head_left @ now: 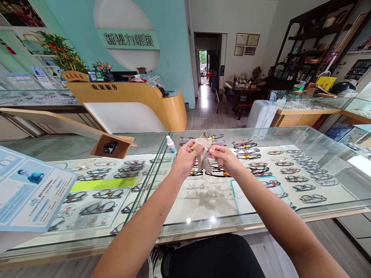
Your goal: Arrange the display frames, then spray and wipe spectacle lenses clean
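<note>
Head view shows my left hand (187, 154) pinching a beige cloth (203, 157) over the glass surface (208, 220); my right hand (223, 155) pinches what looks like a glasses frame (209, 149) against it. A spray bottle (171, 145) stands left of both, with eyeglasses (313, 198) displayed beneath the glass.

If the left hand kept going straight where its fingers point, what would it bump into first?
The left hand would push into the beige cloth already at its fingertips. Just past it, probably, comes the right hand, though depth is hard to judge.
</note>
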`<state>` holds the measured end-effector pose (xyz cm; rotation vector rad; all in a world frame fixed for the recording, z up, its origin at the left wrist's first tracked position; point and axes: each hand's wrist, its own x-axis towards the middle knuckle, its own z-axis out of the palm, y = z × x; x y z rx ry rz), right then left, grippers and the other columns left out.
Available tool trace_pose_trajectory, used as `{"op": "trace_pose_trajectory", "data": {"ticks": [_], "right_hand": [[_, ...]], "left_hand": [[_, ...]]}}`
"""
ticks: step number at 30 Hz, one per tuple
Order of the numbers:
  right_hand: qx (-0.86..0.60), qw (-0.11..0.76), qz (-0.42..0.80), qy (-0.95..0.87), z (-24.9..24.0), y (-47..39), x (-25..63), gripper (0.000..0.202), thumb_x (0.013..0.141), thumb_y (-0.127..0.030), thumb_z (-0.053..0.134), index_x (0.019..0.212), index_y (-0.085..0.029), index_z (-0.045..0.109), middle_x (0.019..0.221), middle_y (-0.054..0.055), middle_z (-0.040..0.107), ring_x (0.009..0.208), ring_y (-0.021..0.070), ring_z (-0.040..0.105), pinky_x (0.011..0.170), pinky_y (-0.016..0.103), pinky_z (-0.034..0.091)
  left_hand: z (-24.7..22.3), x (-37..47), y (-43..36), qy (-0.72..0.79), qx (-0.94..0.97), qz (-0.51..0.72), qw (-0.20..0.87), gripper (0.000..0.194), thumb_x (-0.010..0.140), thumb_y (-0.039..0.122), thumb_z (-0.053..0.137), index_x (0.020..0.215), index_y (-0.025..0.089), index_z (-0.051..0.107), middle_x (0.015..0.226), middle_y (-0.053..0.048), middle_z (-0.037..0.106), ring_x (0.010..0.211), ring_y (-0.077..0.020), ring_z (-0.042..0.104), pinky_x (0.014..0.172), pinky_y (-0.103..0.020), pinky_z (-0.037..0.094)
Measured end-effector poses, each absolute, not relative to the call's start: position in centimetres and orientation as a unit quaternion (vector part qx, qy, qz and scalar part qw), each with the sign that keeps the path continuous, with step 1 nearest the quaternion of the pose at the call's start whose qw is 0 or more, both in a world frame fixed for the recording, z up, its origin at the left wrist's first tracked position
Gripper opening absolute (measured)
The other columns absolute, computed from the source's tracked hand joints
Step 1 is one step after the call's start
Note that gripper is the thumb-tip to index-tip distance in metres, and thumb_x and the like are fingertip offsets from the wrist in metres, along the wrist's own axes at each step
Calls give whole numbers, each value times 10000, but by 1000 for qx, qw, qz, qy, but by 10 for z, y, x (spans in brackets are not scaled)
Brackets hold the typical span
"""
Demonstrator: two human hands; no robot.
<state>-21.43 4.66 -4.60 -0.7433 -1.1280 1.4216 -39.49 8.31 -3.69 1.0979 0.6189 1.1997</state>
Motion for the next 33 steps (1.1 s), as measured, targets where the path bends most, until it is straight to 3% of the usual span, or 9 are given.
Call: {"op": "trace_pose_trajectory", "data": {"ticks": [4,10,14,19,26,33], "right_hand": [[-304,555,624,-458,-48,49,-213,515,678,-602,1055,738,-213,723,782,-15,636,756,147,524,781,308,422],[-289,526,654,-461,-50,48,-212,473,687,-569,1064,835,-205,801,900,27,750,872,177,654,916,345,514],[-282,487,663,-494,-50,45,-214,493,699,-602,1053,922,-209,856,911,33,789,879,188,680,961,362,521],[-279,474,641,-535,-51,41,-220,495,756,-660,1000,885,-216,827,886,22,780,855,188,675,965,369,522],[-321,501,600,-535,-51,46,-217,559,699,-665,1028,779,-212,712,829,-20,703,825,159,598,876,318,452],[-301,530,614,-502,-52,46,-220,548,702,-642,1032,783,-221,691,787,-29,653,742,144,530,764,301,415]], "left_hand": [[-36,-392,77,264,516,506,639,673,586,505,1115,1072,181,781,860,-21,804,737,-161,696,734,-271,559],[-34,-390,75,277,561,527,576,590,591,530,1092,950,191,769,821,-5,760,712,-156,643,700,-270,531],[-35,-388,71,303,551,552,548,640,573,667,1071,822,183,733,726,13,689,639,-128,565,614,-248,474],[-35,-389,69,316,549,576,516,695,697,823,949,711,184,676,634,28,576,562,-103,464,528,-245,384],[-34,-398,84,303,520,548,581,677,621,736,1039,906,173,794,774,-28,750,640,-153,623,575,-266,492],[-35,-393,79,280,488,522,641,706,575,599,1104,1027,190,748,765,17,739,590,-132,624,552,-246,502]]}}
